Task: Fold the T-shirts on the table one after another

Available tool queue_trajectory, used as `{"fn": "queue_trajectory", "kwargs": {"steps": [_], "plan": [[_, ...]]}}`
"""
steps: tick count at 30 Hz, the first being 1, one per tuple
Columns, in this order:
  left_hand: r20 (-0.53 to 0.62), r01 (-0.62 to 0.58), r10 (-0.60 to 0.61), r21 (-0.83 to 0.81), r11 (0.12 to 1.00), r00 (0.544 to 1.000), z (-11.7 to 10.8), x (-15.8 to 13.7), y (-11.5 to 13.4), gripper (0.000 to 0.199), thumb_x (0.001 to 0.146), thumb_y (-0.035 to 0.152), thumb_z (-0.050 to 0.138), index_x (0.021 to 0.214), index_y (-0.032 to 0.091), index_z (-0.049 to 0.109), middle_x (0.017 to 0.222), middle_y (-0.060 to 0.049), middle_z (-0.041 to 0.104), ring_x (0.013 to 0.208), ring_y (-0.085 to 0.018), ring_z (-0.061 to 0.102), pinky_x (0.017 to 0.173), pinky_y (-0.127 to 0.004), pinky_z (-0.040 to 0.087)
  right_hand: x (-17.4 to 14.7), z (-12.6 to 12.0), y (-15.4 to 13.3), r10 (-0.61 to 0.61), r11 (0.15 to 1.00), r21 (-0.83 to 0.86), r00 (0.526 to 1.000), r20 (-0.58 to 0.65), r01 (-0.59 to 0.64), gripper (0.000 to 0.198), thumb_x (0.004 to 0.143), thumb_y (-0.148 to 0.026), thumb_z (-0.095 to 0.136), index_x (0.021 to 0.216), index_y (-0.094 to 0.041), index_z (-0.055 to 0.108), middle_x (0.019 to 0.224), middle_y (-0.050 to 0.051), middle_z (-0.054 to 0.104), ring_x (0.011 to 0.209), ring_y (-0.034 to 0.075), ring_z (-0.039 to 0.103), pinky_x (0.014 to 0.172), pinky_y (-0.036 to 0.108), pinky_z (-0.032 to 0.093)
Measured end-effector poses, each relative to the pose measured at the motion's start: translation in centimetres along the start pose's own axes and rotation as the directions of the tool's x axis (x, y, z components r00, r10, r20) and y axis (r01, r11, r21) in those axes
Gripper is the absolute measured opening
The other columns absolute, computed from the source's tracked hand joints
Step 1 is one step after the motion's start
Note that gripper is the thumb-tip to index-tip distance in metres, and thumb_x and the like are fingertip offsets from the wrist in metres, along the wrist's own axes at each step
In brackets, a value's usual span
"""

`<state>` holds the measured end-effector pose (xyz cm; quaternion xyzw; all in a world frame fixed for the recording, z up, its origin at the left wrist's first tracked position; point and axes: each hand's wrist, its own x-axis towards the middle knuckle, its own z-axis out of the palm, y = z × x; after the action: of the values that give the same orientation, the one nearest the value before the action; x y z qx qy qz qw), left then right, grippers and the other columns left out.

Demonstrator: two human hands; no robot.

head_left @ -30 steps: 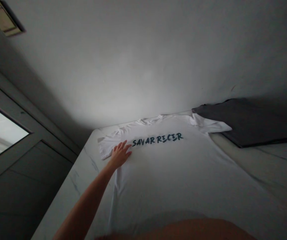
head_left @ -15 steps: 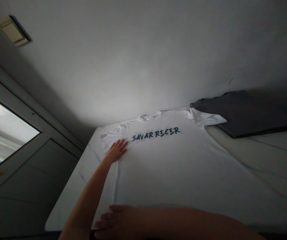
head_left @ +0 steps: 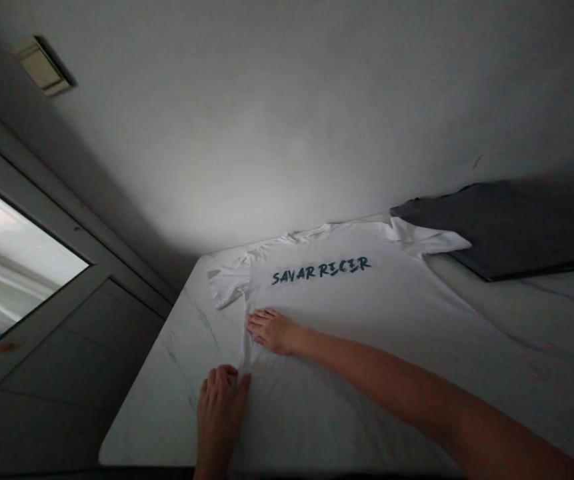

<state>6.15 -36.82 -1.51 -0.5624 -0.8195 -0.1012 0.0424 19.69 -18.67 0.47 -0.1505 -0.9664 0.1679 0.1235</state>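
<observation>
A white T-shirt (head_left: 347,313) with dark lettering across its chest lies spread out, its neck toward the wall. My right hand (head_left: 271,330) reaches across from the right and lies flat on the shirt near its left side edge, below the left sleeve, fingers stretched out. Lower down on that same side edge is my left hand (head_left: 221,407). Its fingers are bent and its thumb rests by the fabric, with the edge seemingly caught between thumb and forefinger. The shirt's lower part runs toward me, partly under my right forearm.
The shirt rests on a white marbled table (head_left: 167,393) against a grey wall (head_left: 287,120). A dark grey folded-looking cloth (head_left: 507,233) lies at the far right, touching the right sleeve. On the left stand a framed door (head_left: 67,347) and a wall switch plate (head_left: 44,67).
My left hand has come down from near the left sleeve to the shirt's lower side edge. My right hand has moved up from the bottom of the view onto the shirt.
</observation>
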Motion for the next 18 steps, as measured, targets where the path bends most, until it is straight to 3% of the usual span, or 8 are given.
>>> {"fn": "queue_trajectory", "kwargs": {"steps": [4,7,10,14,18], "plan": [[0.117,0.198,-0.189,-0.078,0.977,0.975,-0.7,-1.2,0.4,0.036,0.085,0.056,0.044,0.079,0.026,0.063,0.091,-0.012,0.066,0.088,-0.029,0.062,0.086,-0.045,0.048,2.4,0.7,0.5,-0.094,0.996,-0.009,0.994,-0.048,0.093,0.035,0.097,-0.021,0.044,0.129,-0.014,0.059,0.141,0.009,0.053,0.132,0.020,0.045,0.112,0.037,0.032],[0.187,0.250,-0.217,-0.172,0.953,0.958,-1.8,-0.8,0.9,0.034,0.084,0.056,0.042,0.073,0.026,0.055,0.084,-0.010,0.067,0.084,-0.026,0.063,0.081,-0.040,0.048,3.7,0.0,0.1,-0.209,0.978,-0.019,0.977,-0.032,0.209,0.029,0.095,-0.017,0.047,0.116,-0.021,0.068,0.123,0.003,0.067,0.126,0.019,0.051,0.114,0.042,0.024],[0.262,0.311,-0.248,-0.238,0.920,0.933,-2.3,-0.9,1.5,0.030,0.087,0.053,0.035,0.083,0.028,0.050,0.073,-0.004,0.068,0.069,-0.022,0.064,0.067,-0.032,0.047,4.6,-0.7,-0.3,-0.301,0.953,-0.025,0.952,0.056,0.303,0.019,0.091,-0.023,0.059,0.101,-0.028,0.073,0.108,0.000,0.071,0.116,0.020,0.057,0.115,0.050,0.017],[0.241,0.392,-0.332,-0.273,0.879,0.912,-1.3,-2.4,1.4,0.030,0.087,0.051,0.028,0.101,0.030,0.043,0.058,0.001,0.063,0.059,-0.023,0.064,0.060,-0.032,0.045,4.5,0.3,-0.7,-0.210,0.977,-0.047,0.978,0.005,0.210,0.026,0.093,-0.035,0.056,0.114,-0.026,0.069,0.123,0.004,0.064,0.116,0.020,0.056,0.109,0.041,0.031],[0.238,0.496,-0.439,-0.317,0.808,0.867,-0.4,-5.4,0.3,0.042,0.083,0.061,0.032,0.112,0.032,0.040,0.063,0.000,0.066,0.067,-0.025,0.069,0.061,-0.034,0.048,3.7,1.4,-1.3,-0.064,0.997,-0.039,0.998,-0.015,0.063,0.050,0.095,-0.047,0.050,0.136,-0.018,0.053,0.152,0.014,0.037,0.139,0.028,0.034,0.116,0.044,0.023]]}}
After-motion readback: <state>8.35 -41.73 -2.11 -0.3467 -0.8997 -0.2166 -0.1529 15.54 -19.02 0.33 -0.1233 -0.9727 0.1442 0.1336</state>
